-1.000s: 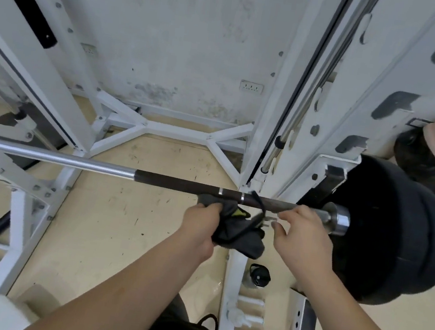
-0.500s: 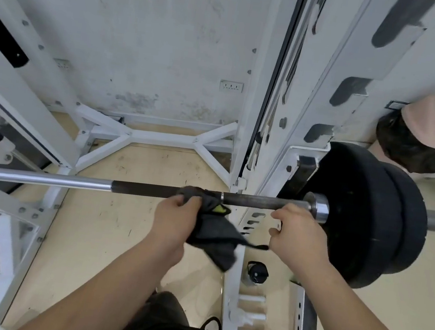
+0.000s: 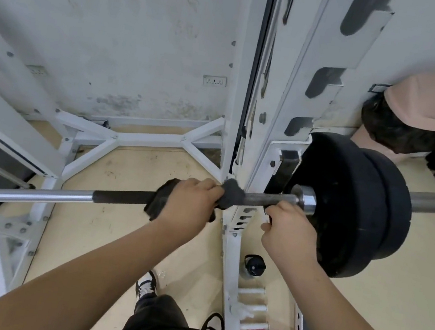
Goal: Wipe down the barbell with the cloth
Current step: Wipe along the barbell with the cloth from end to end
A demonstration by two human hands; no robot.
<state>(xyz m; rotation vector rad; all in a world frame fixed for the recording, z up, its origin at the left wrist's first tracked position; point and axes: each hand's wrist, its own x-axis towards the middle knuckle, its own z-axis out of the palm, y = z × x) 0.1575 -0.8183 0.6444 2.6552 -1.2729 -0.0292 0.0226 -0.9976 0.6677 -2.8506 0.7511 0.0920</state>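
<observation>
The barbell (image 3: pixel 39 194) runs left to right across the white rack, chrome at the left and dark knurled in the middle. Black weight plates (image 3: pixel 349 211) sit on its right end. A dark grey cloth (image 3: pixel 230 196) is wrapped around the knurled part. My left hand (image 3: pixel 188 202) is closed over the cloth and the bar from above. My right hand (image 3: pixel 289 231) grips the bar just right of the cloth, beside the chrome collar (image 3: pixel 305 199). Most of the cloth is hidden under my left hand.
The white rack upright (image 3: pixel 248 113) stands just behind the bar between my hands. A black bottle (image 3: pixel 254 265) sits on the floor below. Another person in a pink cap (image 3: pixel 429 102) is at the far right, behind the plates. My feet are near the rack base.
The cloth hung loose from my left hand below the bar; now it is wrapped around the bar under that hand. My right hand stays on the bar near the collar.
</observation>
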